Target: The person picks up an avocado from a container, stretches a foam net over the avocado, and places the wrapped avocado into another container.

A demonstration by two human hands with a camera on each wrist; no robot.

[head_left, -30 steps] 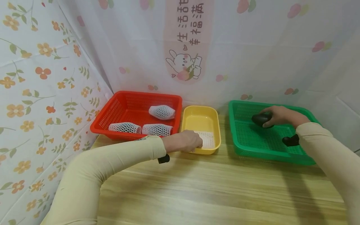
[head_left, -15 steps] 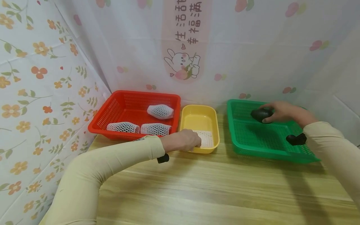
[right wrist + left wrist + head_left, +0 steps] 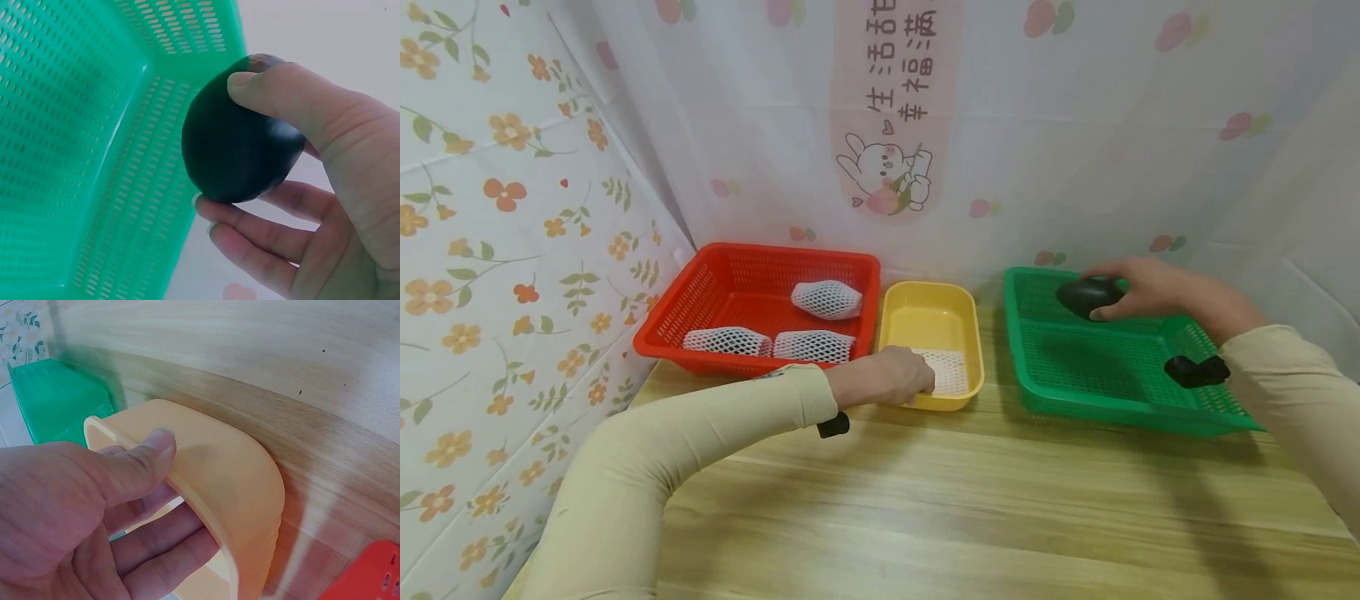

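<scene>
My left hand (image 3: 887, 377) grips the near-left rim of the yellow tray (image 3: 934, 325). In the left wrist view its thumb lies on the outer wall and the other fingers reach inside. A flat white foam net sleeve (image 3: 951, 371) lies in the near half of the tray. Over the green basket (image 3: 1093, 408) my right hand (image 3: 1153, 292) holds a dark avocado (image 3: 1087, 297). The right wrist view shows the avocado (image 3: 240, 147) between thumb and fingers, with a brownish patch at one end, overlapping the basket's wall.
At the left, a red basket (image 3: 760, 247) contains three dark items in white foam nets, one of them a netted item (image 3: 827, 299) near its right side. The wooden table (image 3: 925, 500) extends in front. A printed curtain (image 3: 760, 125) hangs close behind the containers.
My right hand, with the avocado in it, has shifted slightly and turned, so more of the avocado's side shows. The left hand stays on the tray's rim.
</scene>
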